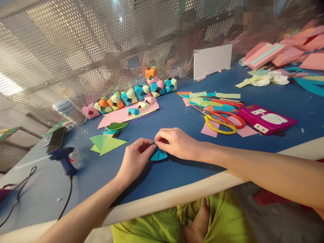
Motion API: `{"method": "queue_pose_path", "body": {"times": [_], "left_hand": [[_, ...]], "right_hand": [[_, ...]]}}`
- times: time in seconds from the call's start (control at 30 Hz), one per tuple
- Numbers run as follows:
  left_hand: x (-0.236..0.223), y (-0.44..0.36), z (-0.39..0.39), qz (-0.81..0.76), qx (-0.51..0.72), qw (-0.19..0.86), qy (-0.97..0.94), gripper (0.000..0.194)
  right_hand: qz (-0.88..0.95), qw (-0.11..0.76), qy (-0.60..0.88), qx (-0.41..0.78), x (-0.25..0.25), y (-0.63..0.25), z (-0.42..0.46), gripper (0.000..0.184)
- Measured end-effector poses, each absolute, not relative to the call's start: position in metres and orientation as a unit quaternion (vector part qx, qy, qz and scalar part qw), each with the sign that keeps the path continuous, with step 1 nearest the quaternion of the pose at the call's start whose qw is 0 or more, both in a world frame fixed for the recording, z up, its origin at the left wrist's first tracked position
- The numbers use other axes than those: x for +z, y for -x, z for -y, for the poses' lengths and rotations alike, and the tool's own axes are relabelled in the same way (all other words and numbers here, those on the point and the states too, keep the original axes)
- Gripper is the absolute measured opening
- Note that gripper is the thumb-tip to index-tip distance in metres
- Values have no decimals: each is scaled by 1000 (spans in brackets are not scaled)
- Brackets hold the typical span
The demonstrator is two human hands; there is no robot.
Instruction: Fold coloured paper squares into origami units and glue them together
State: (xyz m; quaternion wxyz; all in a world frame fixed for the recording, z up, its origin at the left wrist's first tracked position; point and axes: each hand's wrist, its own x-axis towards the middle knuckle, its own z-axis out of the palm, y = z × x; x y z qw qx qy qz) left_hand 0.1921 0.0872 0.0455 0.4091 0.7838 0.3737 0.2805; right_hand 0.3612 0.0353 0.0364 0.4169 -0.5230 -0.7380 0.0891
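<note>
Between my two hands, just above the blue tabletop, is a small folded piece of blue paper (159, 155). My left hand (138, 155) pinches its left upper edge with thumb and fingers. From the other side, my right hand (176, 143) pinches the top of the same paper, so both sets of fingertips nearly meet. Part of the paper is hidden under the fingers. Left of my hands lie green paper sheets (108, 143), and behind them several folded paper balls (129, 97) stand in a row on and beside pink sheets (113, 118).
Scissors with yellow (220, 126) and red handles lie on paper strips at the right, near a magenta power strip (265, 119). A glue gun (64, 160), phone (56, 139) and bottle (69, 112) are at the left. A perforated metal screen (83, 44) stands behind the table.
</note>
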Motion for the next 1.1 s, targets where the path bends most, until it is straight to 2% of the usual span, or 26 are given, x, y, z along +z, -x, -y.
{"method": "queue_pose_path", "body": {"times": [0.23,0.5,0.67,0.87,1.1], "left_hand": [[49,-190,-87,-377,329,413,-761,23],[50,-191,-85,-374,340,424,-752,21],[48,-191,-86,-371,335,419,-758,20],[46,-191,-85,-381,317,404,-769,19],[47,-191,-85,-380,310,388,-780,19]], "right_hand": [[699,467,511,180,42,-358,-32,9],[737,436,510,81,37,-359,-34,14],[725,428,528,109,40,-358,-33,8],[722,399,556,104,39,-357,-33,9],[766,311,561,51,36,-357,-32,11]]}}
